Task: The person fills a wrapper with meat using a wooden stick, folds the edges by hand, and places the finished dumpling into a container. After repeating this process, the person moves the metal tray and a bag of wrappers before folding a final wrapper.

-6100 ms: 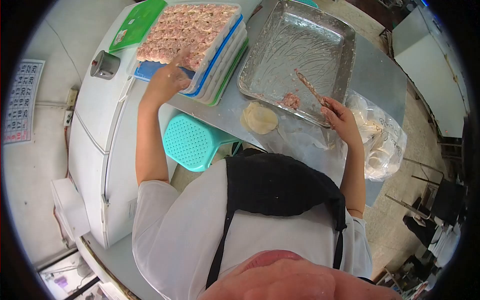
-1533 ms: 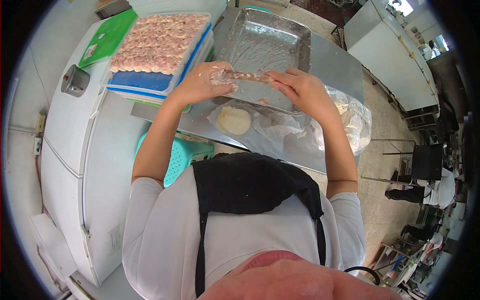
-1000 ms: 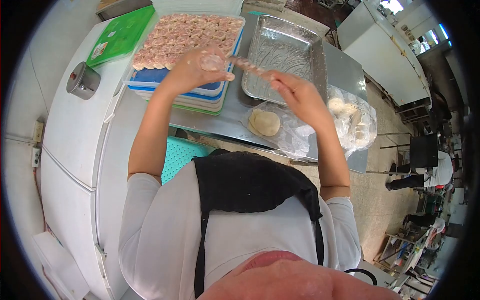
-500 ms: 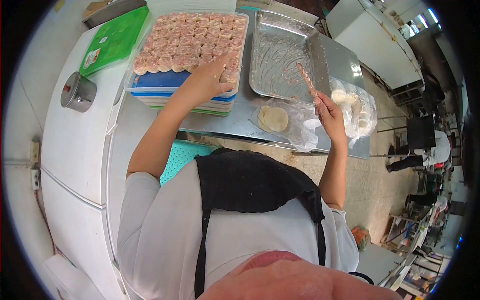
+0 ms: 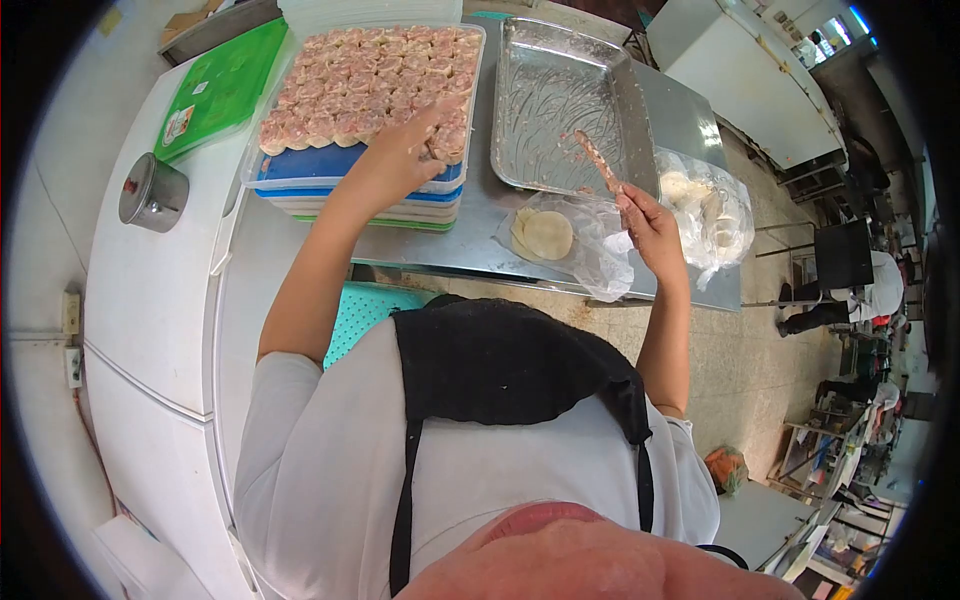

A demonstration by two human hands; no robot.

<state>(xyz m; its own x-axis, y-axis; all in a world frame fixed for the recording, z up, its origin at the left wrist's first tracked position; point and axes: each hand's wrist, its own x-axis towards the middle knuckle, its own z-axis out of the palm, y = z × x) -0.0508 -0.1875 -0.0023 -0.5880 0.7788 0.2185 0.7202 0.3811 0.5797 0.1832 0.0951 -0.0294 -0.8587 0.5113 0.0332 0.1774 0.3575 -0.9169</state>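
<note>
My left hand (image 5: pixel 392 165) is over the front right part of a plastic tray (image 5: pixel 252 172) packed with rows of open-topped meat dumplings (image 5: pixel 370 85). Its thumb and fingers are apart, close beside the dumplings at the corner; whether they touch is hard to see. A narrow spatula (image 5: pixel 597 160) smeared with meat filling is gripped in my right hand (image 5: pixel 652 228), its tip pointing over a metal pan (image 5: pixel 560 90) with streaks of filling. Below the pan, round dough wrappers (image 5: pixel 545 235) lie on a clear plastic bag (image 5: pixel 605 270).
Another bag of wrappers (image 5: pixel 712 215) sits at the table's right end. On the left are a green lid (image 5: pixel 225 85) and a lidded metal pot (image 5: pixel 155 192) on a white surface. More trays (image 5: pixel 380 212) are stacked beneath the dumplings. Another person (image 5: pixel 870 290) is far right.
My left thumb has drawn back slightly from the corner dumpling, which stays in the tray. My right hand and the spatula have shifted a little to the left. The view has moved slightly.
</note>
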